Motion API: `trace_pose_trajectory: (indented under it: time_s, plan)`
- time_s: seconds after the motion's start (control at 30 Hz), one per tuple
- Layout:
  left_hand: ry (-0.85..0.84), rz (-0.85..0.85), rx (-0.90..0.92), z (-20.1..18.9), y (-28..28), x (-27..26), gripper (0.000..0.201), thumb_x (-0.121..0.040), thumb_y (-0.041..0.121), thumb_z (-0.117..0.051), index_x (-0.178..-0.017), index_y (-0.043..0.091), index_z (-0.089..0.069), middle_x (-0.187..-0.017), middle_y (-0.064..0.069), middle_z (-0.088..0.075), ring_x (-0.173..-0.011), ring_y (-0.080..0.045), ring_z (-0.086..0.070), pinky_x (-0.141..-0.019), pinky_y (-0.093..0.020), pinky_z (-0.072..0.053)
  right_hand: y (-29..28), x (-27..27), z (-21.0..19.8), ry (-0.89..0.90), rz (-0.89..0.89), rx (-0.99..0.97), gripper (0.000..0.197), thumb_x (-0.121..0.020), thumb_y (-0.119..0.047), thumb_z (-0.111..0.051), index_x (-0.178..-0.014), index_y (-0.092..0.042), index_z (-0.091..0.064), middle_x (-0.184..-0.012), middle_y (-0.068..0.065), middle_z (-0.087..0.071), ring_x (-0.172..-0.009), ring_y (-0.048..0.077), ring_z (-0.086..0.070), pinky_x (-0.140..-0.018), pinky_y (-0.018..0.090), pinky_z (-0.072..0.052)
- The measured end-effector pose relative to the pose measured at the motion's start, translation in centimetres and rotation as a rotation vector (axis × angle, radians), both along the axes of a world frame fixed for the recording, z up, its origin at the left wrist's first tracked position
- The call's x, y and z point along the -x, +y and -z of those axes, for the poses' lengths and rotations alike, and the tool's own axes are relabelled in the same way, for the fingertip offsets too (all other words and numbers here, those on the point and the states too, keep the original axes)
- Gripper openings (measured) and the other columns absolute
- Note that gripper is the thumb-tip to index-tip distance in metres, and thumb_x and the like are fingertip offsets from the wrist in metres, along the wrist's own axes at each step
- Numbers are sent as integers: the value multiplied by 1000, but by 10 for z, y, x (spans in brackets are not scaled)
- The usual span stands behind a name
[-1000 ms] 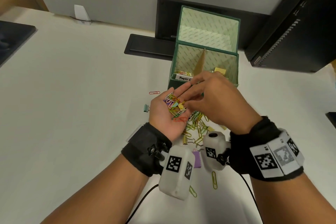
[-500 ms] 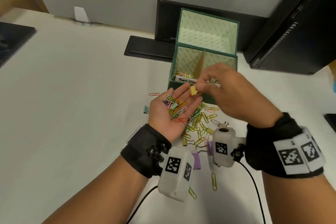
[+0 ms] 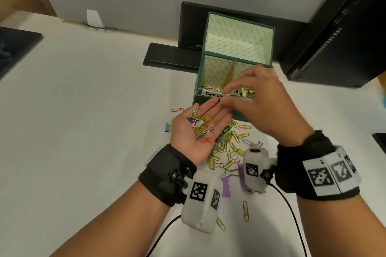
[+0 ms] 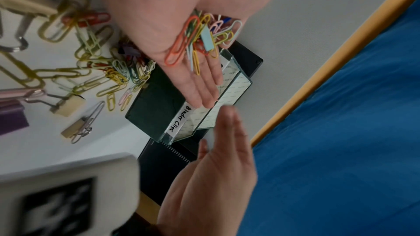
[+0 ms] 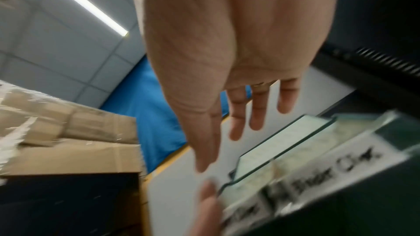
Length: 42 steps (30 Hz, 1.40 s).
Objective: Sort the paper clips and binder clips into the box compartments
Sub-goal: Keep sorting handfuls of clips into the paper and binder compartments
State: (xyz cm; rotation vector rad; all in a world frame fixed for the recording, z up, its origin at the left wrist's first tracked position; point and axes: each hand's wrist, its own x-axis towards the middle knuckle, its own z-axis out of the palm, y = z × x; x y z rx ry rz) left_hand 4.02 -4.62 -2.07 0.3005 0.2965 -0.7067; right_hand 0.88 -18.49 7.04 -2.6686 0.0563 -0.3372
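Observation:
My left hand (image 3: pixel 218 110) is held palm up in front of the green box (image 3: pixel 200 81), fingers straight. On the palm lies a heap of coloured paper clips (image 3: pixel 201 124) with a small pale-blue binder clip among them (image 4: pixel 208 39). My right hand (image 3: pixel 240 89) hovers over the box's right compartment with fingers spread and nothing in it. That compartment holds binder clips (image 3: pixel 244 92); the left one, labelled "Paper Clips" (image 3: pixel 213 94), holds paper clips (image 3: pixel 208 87). In the left wrist view the right front label reads "Binder Clips" (image 4: pixel 179 121).
A loose pile of paper clips and binder clips (image 3: pixel 229 144) lies on the white table below my hands, with a purple binder clip (image 3: pixel 226 185) nearest me. A green binder clip (image 3: pixel 167 127) and a red paper clip (image 3: pixel 177 109) lie left. A monitor base (image 3: pixel 171 57) and black tower (image 3: pixel 338 27) stand behind.
My right hand took a yellow binder clip from the left palm, carried it over the box's right compartment and let it go; its fingers are now spread. The left hand stayed put.

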Motion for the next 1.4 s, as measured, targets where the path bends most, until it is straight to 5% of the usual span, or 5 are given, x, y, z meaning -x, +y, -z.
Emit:
trace_pose_trajectory:
  time_s: [0.2,0.5,0.87,1.03,1.4]
  plan:
    - [-94,56,-19,-6,1,2,48,-103,28,-24,-132,-1,-50,-77,-15,-68,-49,-18,-65,-36,-17,-45,30,4,20,137,-44,210,30,-66,-65,-75,-82,-40,-77,-107,-17,-50,-110,13,-33,-88,39,-25]
    - [-98,13,-91,1,3,-2,49,-100,32,-31,-126,5,-61,-110,-17,-69,-95,-28,-69,-80,-33,-55,41,2,39,38,8,102,9,-72,-45,-78,-69,-37,-75,-105,-22,-50,-112,10,-35,-91,39,-27]
    - [-70,5,-112,3,1,0,46,-100,31,-32,-123,5,-63,-114,-15,-69,-96,-27,-67,-103,-35,-39,47,0,41,168,160,124,17,-77,-48,-70,-70,-32,-72,-105,-13,-44,-111,13,-34,-88,37,-19]
    - [-72,-12,-106,-4,0,2,44,-101,27,-31,-122,1,-59,-100,-21,-70,-65,-27,-71,-45,-20,-50,41,4,33,138,191,23,16,-80,-37,-63,-64,-37,-65,-100,-12,-50,-105,12,-41,-88,38,-24]
    - [-71,-2,-55,-10,1,4,44,-102,28,-30,-119,1,-60,-113,-22,-67,-75,-27,-72,-49,-25,-54,41,5,40,155,181,2,23,-88,-52,-61,-80,-36,-75,-108,-11,-52,-113,14,-41,-87,38,-20]
